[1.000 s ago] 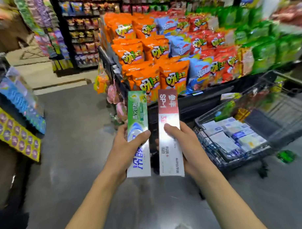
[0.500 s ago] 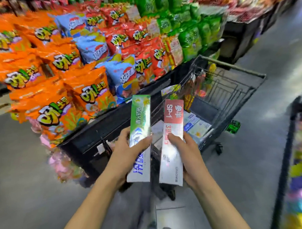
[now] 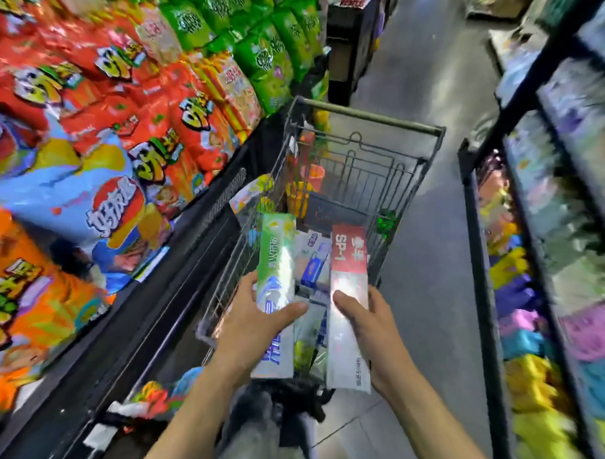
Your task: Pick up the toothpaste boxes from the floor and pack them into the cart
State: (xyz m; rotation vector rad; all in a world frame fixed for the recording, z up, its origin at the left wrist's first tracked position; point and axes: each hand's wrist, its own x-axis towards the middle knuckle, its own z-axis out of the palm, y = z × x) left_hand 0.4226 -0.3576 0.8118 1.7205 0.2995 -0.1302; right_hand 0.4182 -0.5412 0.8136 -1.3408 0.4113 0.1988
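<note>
My left hand grips a green and white toothpaste box, thumb across its front. My right hand grips a red and white toothpaste box marked SP-1. Both boxes point away from me, side by side, above the near end of the wire shopping cart. Several other toothpaste boxes lie in the cart's basket, partly hidden behind the two I hold.
A low black display stacked with orange, red, blue and green snack bags runs along the cart's left side. A black shelf rack of goods stands on the right. Grey floor stretches down the aisle between them.
My view has swung right and closer to the cart. Both hands, still holding their boxes, now hover over the cart's near end instead of in front of the snack display.
</note>
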